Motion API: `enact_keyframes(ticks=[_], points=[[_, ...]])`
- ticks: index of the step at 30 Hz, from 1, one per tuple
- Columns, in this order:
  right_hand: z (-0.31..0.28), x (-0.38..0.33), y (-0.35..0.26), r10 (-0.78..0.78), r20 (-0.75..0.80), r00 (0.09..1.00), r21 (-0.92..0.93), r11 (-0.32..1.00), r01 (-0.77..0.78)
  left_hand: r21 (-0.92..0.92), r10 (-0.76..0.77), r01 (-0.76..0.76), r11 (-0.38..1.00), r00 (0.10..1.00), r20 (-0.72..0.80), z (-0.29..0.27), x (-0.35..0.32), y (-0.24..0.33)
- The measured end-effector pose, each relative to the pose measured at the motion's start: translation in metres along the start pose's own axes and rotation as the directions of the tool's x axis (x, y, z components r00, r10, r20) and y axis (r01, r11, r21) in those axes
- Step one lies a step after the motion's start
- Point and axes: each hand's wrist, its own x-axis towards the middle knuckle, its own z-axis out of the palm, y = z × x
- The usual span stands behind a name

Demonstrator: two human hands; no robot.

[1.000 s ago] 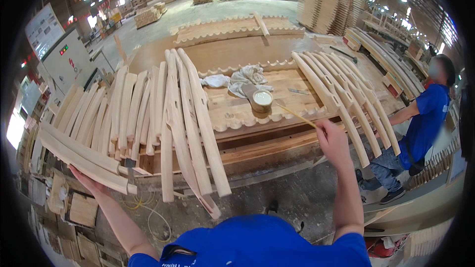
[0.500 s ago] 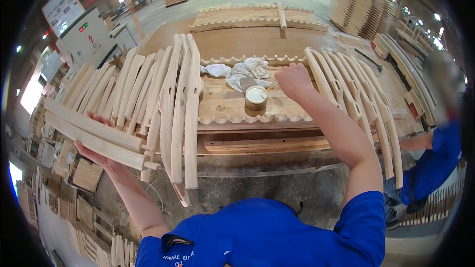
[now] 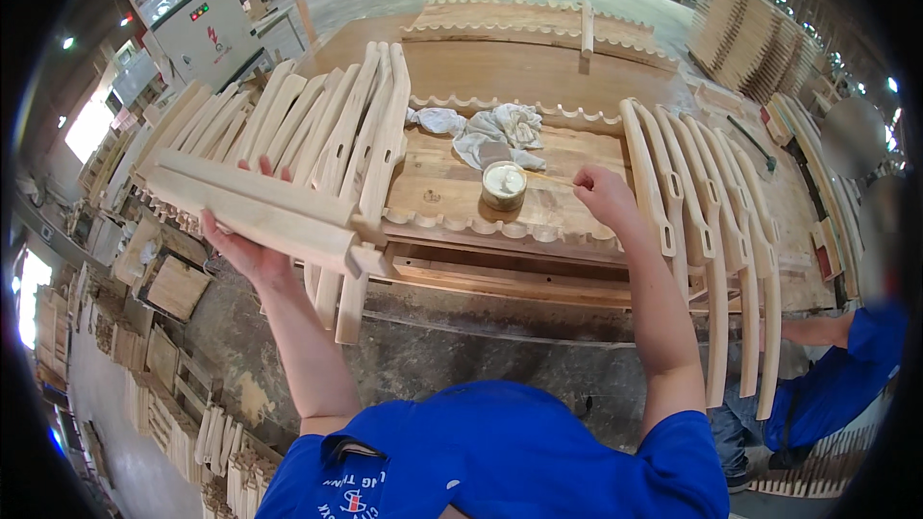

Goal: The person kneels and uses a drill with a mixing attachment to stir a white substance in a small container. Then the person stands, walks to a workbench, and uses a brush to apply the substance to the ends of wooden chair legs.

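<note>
My left hand (image 3: 252, 248) is closed around two pale wooden rails (image 3: 258, 204) held side by side, their tenon ends pointing right. The rails hang above the left end of the bench, in front of a row of curved wooden legs. My right hand (image 3: 606, 194) is pinched on a thin stick (image 3: 550, 177) that reaches to a round pot (image 3: 504, 185) of whitish paste; its fingertips are partly hidden. Behind the pot lie crumpled white rags (image 3: 500, 133). The pot stands on a wooden board between two scalloped strips (image 3: 519, 228).
Slotted curved legs (image 3: 673, 187) rest across the strips at the right, their ends overhanging the front edge. More curved legs (image 3: 363, 130) crowd the left. A co-worker's forearm (image 3: 817, 330) comes in at the right. Another scalloped rack (image 3: 538, 19) lies at the back.
My left hand has brought the two rails rightward, nearer the pot. My right hand has lowered and turned, its fingers now toward the pot. The whole view has shifted somewhat.
</note>
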Motion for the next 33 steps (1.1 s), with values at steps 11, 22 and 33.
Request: enact_keyframes(ticks=[11,22,33], points=[[0.018,-0.012,0.014,0.119,0.136,0.983,0.207,0.967,-0.146,0.159,0.060,-0.023,0.987,0.971,-0.232,0.000,0.001,-0.043],[0.037,-0.015,0.017,0.032,0.023,0.999,0.236,0.971,-0.036,0.241,-0.051,0.222,0.945,0.826,-0.562,-0.028,0.004,-0.025],[0.011,-0.065,-0.113,-0.382,0.073,0.921,0.469,0.829,0.306,0.217,0.017,0.130,0.967,0.822,-0.569,-0.047,-0.001,-0.009]])
